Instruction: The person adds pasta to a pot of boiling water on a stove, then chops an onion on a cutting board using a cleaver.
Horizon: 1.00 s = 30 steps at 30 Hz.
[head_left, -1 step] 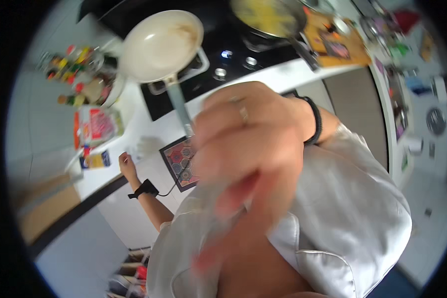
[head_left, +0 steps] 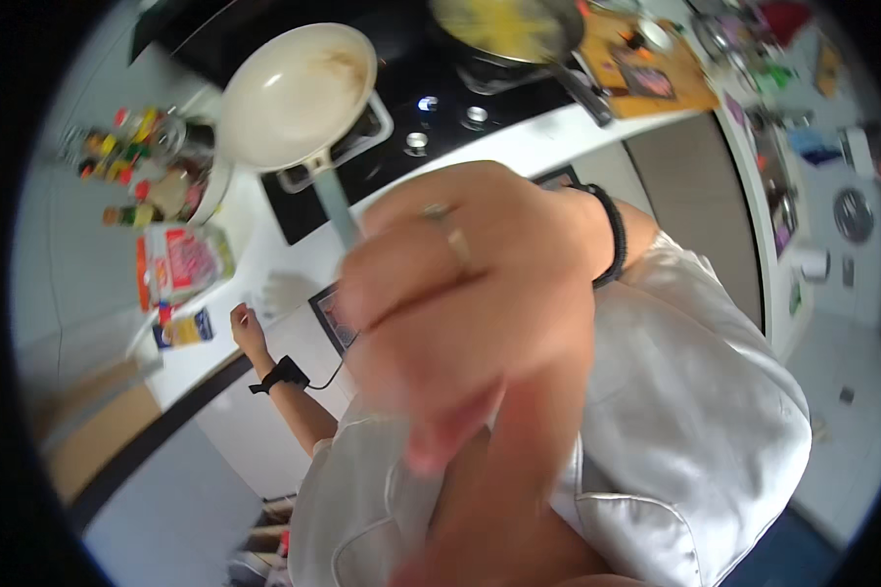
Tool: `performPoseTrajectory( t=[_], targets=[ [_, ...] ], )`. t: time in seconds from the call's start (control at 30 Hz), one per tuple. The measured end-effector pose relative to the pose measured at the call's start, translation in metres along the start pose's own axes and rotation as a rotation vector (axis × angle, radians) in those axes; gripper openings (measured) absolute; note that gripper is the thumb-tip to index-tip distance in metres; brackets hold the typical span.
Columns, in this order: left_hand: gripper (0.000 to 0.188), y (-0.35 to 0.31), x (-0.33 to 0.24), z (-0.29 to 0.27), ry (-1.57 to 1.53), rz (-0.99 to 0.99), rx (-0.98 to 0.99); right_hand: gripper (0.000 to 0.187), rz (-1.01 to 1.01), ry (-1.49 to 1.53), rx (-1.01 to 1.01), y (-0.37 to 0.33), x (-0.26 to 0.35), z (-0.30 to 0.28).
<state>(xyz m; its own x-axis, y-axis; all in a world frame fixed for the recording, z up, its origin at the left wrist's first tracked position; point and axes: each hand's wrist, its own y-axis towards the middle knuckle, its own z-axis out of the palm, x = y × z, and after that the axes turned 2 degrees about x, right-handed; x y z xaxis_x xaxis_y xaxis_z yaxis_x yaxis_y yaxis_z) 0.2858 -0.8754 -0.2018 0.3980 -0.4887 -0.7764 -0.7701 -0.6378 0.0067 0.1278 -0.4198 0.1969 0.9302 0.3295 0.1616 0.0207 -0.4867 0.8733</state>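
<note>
My right hand (head_left: 470, 284) is raised close in front of me, large and blurred, with a ring on one finger and a black braided bracelet (head_left: 612, 235) at the wrist. Its fingers bend downward and the thumb side points down; motion smears the tips, and nothing held shows. Behind it, the handle of a cream frying pan (head_left: 299, 98) is partly hidden. That pan rests on the left burner of the black hob. Off to the left, my left hand (head_left: 249, 331) is curled closed at the counter's edge, with a black strap and cable (head_left: 286, 376) on its wrist.
A dark pan (head_left: 504, 34) with yellow food sits on the right burner. A wooden cutting board (head_left: 690, 93) lies to its right. Bottles (head_left: 132, 215), a plastic bag (head_left: 184, 264) and a small blue-yellow packet (head_left: 183, 330) stand left. A patterned mat (head_left: 335, 315) is partly covered.
My right hand has come a little lower and to the left, its fingertips dropping. The view has shifted slightly, so the stove and pans appear farther left. My left hand stays by the counter.
</note>
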Motion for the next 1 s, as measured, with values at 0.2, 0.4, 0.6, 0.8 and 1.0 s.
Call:
performPoseTrajectory(
  t=[0.2, 0.4, 0.6, 0.8, 1.0],
  targets=[
    [0.021, 0.022, -0.1, 0.075, 0.016, 0.162, 0.03, 0.025, 0.184, 0.055, -0.33, 0.018, 0.023, -0.012],
    [0.024, 0.013, -0.164, 0.081, -0.064, 0.296, -0.024, 0.022, 0.183, 0.071, -0.397, 0.018, 0.027, -0.005],
    [0.029, 0.001, -0.224, 0.083, -0.018, 0.396, -0.058, 0.012, -0.044, -0.213, -0.267, 0.007, 0.02, -0.011],
    [0.022, -0.013, -0.208, 0.073, -0.075, 0.396, -0.14, 0.011, 0.236, -0.6, -0.616, -0.074, 0.027, -0.12],
    [0.022, -0.049, -0.192, 0.079, -0.137, 0.18, -0.17, 0.013, 1.306, -0.587, -0.841, -0.3, -0.015, -0.239]
  ],
)
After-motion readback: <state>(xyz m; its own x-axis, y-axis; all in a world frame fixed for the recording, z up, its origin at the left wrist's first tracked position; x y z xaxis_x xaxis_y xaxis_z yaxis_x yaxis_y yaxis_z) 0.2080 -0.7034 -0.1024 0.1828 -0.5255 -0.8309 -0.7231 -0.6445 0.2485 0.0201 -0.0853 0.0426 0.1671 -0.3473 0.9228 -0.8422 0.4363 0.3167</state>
